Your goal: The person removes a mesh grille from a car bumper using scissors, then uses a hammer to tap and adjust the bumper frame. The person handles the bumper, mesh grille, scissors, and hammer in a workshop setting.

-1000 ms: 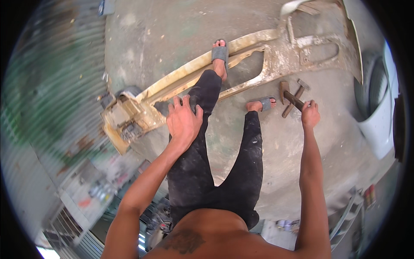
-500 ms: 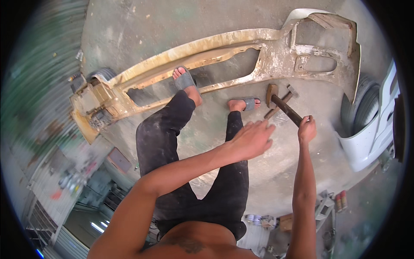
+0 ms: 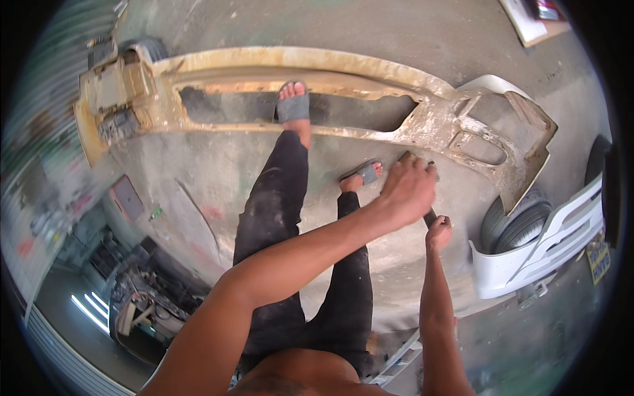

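In my right hand [image 3: 439,232] is the handle end of a hammer [image 3: 430,217], with the fingers wrapped round it. My left hand [image 3: 409,189] is curled over the middle of the same hammer, hiding most of it; the fingertips are out of sight. Part of a brownish hammer head shows just beyond the left knuckles. A worn, cream-coloured car bumper [image 3: 284,59] lies across the floor ahead of me. One sandalled foot [image 3: 294,105] overlaps its long opening; the other foot [image 3: 363,175] is on the floor on its near side.
To the right, tyres [image 3: 522,221] sit beside a white car bumper [image 3: 505,267]. A flat board [image 3: 528,26] lies at the far right. On the left are a corrugated wall and a flat panel [image 3: 127,198], with dark machine parts [image 3: 148,300] nearer to me.
My left hand has gone from spread fingers beside the hammer to curled over it. My right hand, with the hammer, has come closer to the left. The whole view has turned.
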Available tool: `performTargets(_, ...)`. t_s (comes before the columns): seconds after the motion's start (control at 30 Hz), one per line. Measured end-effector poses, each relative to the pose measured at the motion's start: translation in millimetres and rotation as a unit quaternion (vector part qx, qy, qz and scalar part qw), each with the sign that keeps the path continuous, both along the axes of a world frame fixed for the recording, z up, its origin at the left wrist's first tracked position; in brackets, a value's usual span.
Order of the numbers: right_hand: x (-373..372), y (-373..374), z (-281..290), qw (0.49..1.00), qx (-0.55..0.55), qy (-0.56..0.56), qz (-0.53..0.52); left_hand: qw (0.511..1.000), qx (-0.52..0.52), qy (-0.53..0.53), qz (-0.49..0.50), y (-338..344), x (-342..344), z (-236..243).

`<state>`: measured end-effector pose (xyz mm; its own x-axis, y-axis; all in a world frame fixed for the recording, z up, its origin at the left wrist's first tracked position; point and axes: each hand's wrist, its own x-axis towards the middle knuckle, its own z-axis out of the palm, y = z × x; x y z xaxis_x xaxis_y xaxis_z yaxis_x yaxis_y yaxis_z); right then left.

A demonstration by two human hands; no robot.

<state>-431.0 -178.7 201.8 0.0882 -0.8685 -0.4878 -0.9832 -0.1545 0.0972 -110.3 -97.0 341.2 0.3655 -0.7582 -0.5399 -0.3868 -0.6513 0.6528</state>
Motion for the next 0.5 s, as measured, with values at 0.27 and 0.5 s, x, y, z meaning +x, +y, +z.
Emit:
performTargets(0.27, 20, 9, 3, 1.0, -0.019, -0.008, -0.015, 0.987, -0.087, 0.088, 0.106, 11, -4, 14)
performTargets(0.5, 4, 16, -5, 0.999, -0.054, -0.009, -0.002, 0.974, -0.176, 0.125, 0.065, 10, -11, 21)
